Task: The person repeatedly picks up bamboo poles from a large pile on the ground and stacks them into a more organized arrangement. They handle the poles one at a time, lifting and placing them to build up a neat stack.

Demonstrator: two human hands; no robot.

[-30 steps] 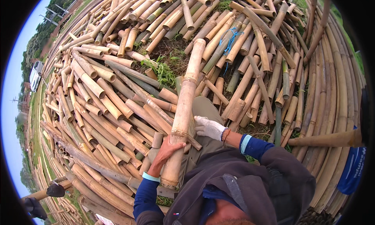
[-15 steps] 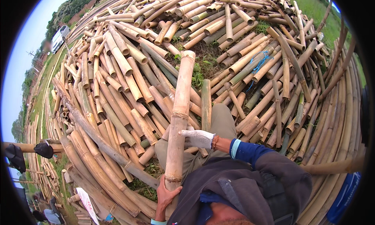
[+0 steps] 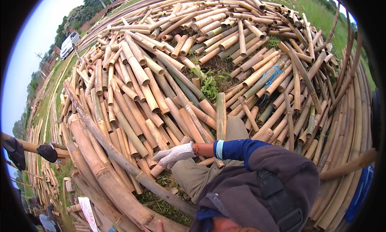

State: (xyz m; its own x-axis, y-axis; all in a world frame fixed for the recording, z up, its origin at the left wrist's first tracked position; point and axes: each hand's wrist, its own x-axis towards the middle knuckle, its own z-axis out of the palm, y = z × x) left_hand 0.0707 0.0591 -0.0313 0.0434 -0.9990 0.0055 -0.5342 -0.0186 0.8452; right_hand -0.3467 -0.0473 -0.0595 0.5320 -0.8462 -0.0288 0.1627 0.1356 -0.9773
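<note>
My right hand, in a white knit glove, is held over my knee with its fingers stretched to the left. Nothing is in it, and cut bamboo pieces lie beyond its fingertips. At the lower edge only a bit of my bare left hand shows, a digit against a thick tan bamboo pole; the rest of that hand is hidden. This pole slants from the lower middle up to the left, with ringed joints along it. A thinner grey bamboo pole runs beside it.
Heaped bamboo pieces surround me, some near a blue tie. Long curved poles stretch along the right. A short piece stands by my knee. Dark caps hang on a rail at left; a white car is parked far off.
The thick bamboo pole has swung from in front of me to the left. My right hand has let go of it and moved slightly left and down. My left hand has dropped mostly out of view.
</note>
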